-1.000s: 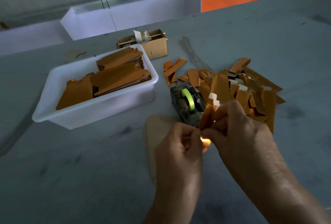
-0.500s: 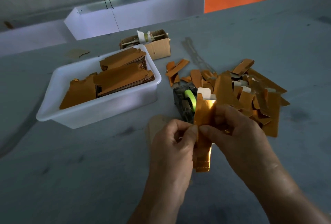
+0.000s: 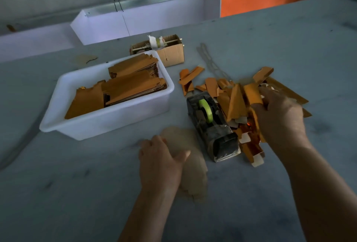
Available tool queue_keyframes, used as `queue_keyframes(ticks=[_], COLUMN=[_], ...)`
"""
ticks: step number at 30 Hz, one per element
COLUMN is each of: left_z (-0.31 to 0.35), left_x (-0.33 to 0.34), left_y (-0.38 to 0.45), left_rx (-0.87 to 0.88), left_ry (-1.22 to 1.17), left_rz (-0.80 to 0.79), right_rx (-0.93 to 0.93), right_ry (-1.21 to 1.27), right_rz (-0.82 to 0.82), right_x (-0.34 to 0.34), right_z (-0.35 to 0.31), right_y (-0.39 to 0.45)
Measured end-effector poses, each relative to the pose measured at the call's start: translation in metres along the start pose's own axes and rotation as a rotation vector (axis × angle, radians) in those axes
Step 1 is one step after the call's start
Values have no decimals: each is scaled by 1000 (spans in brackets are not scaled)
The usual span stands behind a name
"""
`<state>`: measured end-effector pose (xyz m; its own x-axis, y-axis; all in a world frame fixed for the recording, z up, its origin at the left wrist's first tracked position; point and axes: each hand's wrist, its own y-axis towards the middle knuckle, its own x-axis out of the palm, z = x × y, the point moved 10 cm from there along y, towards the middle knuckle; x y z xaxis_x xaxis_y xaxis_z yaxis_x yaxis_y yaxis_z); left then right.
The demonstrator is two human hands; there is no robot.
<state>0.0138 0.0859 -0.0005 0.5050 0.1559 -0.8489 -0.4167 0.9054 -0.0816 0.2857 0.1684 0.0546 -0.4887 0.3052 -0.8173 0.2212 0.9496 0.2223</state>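
Two bare hands work over a grey table (image 3: 77, 193). At left, a white tub (image 3: 108, 125) holds stacked orange cards (image 3: 131, 87). The left hand (image 3: 160, 158) lies palm down on a tan patch (image 3: 195, 174) near the tub, fingers loosely bent and holding nothing. Just beside it stands a tape dispenser (image 3: 212, 125) with a green roll. At right, the right hand (image 3: 282, 118) rests on the pile of orange pieces (image 3: 235, 104), its fingers curled round an orange card piece (image 3: 252, 92) on top.

Tape dispenser (image 3: 210, 125) lies between tub (image 3: 108, 125), left, and card pile (image 3: 237, 98), right.
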Motion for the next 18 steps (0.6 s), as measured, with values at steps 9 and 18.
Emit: queue_keyframes(ticks=[9,18], left_z=[-46,-54], left_x=[4,-18], left_y=[17,22], left_rx=[-201,-187], left_ry=[-463,-531], left_rz=[-4,10], right_rx=[-44,-170], right_ry=[40,245], right_rz=[173,165], right_x=[-14,-30], right_z=[-10,-40], right_y=[-31,-59])
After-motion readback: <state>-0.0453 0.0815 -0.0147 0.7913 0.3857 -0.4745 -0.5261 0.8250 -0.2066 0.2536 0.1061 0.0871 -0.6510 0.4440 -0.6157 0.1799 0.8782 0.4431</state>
